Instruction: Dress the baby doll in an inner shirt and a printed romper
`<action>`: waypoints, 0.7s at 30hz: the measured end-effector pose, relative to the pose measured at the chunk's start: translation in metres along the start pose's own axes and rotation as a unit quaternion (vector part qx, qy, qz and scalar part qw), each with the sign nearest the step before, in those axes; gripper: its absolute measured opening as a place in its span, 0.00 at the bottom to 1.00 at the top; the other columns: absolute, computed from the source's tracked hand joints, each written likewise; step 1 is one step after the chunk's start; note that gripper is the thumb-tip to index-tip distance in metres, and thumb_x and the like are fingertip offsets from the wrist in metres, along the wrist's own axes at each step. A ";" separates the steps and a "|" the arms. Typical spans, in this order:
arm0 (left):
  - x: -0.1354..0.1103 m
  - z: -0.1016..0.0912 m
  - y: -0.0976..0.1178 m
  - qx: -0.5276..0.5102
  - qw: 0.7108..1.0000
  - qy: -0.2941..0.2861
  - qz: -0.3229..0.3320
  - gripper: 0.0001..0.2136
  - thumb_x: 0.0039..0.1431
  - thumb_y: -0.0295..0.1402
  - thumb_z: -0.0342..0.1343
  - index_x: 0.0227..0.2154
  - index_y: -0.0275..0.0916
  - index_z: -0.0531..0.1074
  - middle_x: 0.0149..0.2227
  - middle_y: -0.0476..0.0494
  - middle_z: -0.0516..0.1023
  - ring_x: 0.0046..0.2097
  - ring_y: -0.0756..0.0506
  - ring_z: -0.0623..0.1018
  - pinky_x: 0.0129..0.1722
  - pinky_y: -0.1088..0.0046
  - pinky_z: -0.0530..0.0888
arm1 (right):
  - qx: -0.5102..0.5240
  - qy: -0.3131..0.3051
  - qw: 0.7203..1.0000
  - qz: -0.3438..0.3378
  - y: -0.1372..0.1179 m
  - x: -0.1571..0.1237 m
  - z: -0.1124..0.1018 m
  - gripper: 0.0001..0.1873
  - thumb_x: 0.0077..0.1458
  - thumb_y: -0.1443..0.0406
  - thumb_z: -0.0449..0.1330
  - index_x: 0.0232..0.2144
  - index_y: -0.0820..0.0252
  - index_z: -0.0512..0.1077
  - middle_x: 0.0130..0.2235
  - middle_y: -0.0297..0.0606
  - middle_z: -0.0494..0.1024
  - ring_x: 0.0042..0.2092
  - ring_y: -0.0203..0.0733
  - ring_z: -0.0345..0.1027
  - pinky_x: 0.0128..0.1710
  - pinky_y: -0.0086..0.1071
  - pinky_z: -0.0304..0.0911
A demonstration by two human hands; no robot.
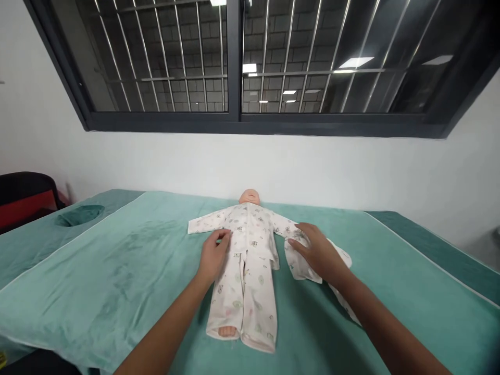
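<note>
A baby doll (pixel 250 197) lies on its back, wearing a white patterned shirt (pixel 247 225) and matching trousers (pixel 258 302). Its toes show at one trouser cuff. My left hand (pixel 214 256) is closed in a pinch at the shirt's left side, near the hem. On the other side, my right hand (pixel 318 252) is open, thumb and fingers apart, at the end of the doll's sleeve and over a loose white patterned garment (pixel 299 263). Part of that garment is hidden beneath my right hand and forearm.
A green cover (pixel 128 260) spreads over the bed-like table, with a round hollow (pixel 80 215) at the far left. Behind it rises a white wall (pixel 175 161) with a barred window (pixel 234 62). A black and red chair (pixel 27 200) stands at left.
</note>
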State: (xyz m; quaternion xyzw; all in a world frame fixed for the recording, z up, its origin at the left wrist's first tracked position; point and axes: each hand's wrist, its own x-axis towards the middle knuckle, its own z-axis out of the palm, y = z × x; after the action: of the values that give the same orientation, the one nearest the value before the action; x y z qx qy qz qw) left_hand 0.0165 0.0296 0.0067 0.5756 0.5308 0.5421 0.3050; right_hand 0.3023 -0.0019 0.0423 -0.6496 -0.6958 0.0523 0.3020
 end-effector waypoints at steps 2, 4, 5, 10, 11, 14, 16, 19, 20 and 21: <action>0.034 0.017 0.000 0.052 0.997 -0.008 0.059 0.11 0.60 0.34 0.49 0.39 0.38 0.75 0.41 0.42 0.78 0.42 0.45 0.75 0.43 0.69 0.72 | 0.062 0.010 0.998 -0.018 -0.021 0.024 0.025 0.20 0.60 0.52 0.51 0.50 0.53 0.68 0.53 0.42 0.71 0.53 0.48 0.66 0.51 0.39 0.62; 0.069 0.035 -0.002 0.075 0.993 -0.023 0.089 0.12 0.60 0.31 0.48 0.40 0.38 0.75 0.43 0.42 0.77 0.45 0.45 0.75 0.47 0.67 0.70 | 0.103 0.020 0.994 -0.022 -0.038 0.054 0.054 0.16 0.59 0.54 0.51 0.44 0.55 0.68 0.47 0.40 0.74 0.47 0.45 0.69 0.46 0.37 0.63; 0.086 0.044 -0.004 0.082 0.991 -0.033 0.096 0.12 0.60 0.30 0.48 0.41 0.38 0.75 0.43 0.41 0.77 0.46 0.44 0.74 0.49 0.66 0.69 | 0.111 0.028 0.993 -0.026 -0.045 0.071 0.068 0.14 0.59 0.55 0.52 0.42 0.56 0.68 0.45 0.40 0.74 0.44 0.43 0.70 0.45 0.37 0.63; 0.140 0.070 -0.020 0.100 0.983 -0.109 0.109 0.15 0.59 0.27 0.47 0.43 0.42 0.76 0.44 0.44 0.76 0.47 0.44 0.75 0.50 0.65 0.69 | 0.050 0.004 0.999 0.013 -0.065 0.147 0.115 0.14 0.56 0.52 0.53 0.32 0.56 0.66 0.39 0.39 0.73 0.37 0.43 0.67 0.35 0.36 0.59; 0.144 0.071 -0.024 0.106 0.981 -0.119 0.107 0.17 0.59 0.27 0.46 0.46 0.44 0.75 0.44 0.45 0.75 0.47 0.44 0.75 0.50 0.66 0.69 | 0.047 -0.020 0.998 0.029 -0.065 0.156 0.119 0.15 0.55 0.50 0.53 0.30 0.56 0.65 0.36 0.37 0.73 0.35 0.42 0.66 0.33 0.35 0.58; 0.147 0.070 -0.030 0.128 0.977 -0.138 0.099 0.20 0.60 0.27 0.43 0.50 0.50 0.72 0.46 0.46 0.73 0.45 0.46 0.75 0.45 0.68 0.70 | 0.098 -0.057 0.992 0.055 -0.060 0.167 0.125 0.19 0.53 0.47 0.54 0.28 0.55 0.64 0.32 0.32 0.73 0.32 0.40 0.65 0.31 0.32 0.55; 0.146 0.068 -0.029 0.134 0.977 -0.142 0.089 0.19 0.61 0.29 0.43 0.49 0.50 0.73 0.46 0.47 0.72 0.43 0.46 0.76 0.42 0.69 0.71 | 0.149 -0.067 0.985 0.049 -0.053 0.167 0.123 0.19 0.51 0.46 0.56 0.29 0.55 0.65 0.32 0.30 0.72 0.32 0.38 0.64 0.31 0.31 0.56; 0.146 0.068 -0.026 0.139 0.978 -0.134 0.078 0.18 0.61 0.29 0.43 0.47 0.47 0.75 0.45 0.46 0.73 0.45 0.46 0.75 0.44 0.70 0.70 | 0.219 -0.106 0.969 0.049 -0.045 0.165 0.117 0.15 0.52 0.50 0.56 0.31 0.54 0.68 0.31 0.29 0.72 0.30 0.36 0.61 0.29 0.30 0.55; 0.146 0.069 -0.025 0.142 0.978 -0.131 0.076 0.17 0.61 0.29 0.43 0.46 0.46 0.75 0.45 0.46 0.73 0.46 0.46 0.75 0.45 0.70 0.70 | 0.236 -0.114 0.963 0.053 -0.043 0.164 0.116 0.13 0.53 0.52 0.56 0.31 0.54 0.69 0.31 0.29 0.71 0.29 0.35 0.60 0.29 0.29 0.54; 0.147 0.070 -0.025 0.144 0.978 -0.130 0.074 0.17 0.62 0.29 0.43 0.46 0.46 0.75 0.46 0.46 0.73 0.46 0.46 0.75 0.46 0.69 0.69 | 0.248 -0.115 0.960 0.058 -0.043 0.165 0.115 0.12 0.53 0.54 0.56 0.32 0.54 0.69 0.31 0.29 0.71 0.29 0.35 0.60 0.28 0.29 0.53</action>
State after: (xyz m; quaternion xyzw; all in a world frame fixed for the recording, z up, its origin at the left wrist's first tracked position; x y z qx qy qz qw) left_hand 0.0532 0.1897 0.0117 0.7170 0.5148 0.4016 0.2440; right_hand 0.2130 0.1823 0.0267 -0.5832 -0.6522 0.3147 0.3681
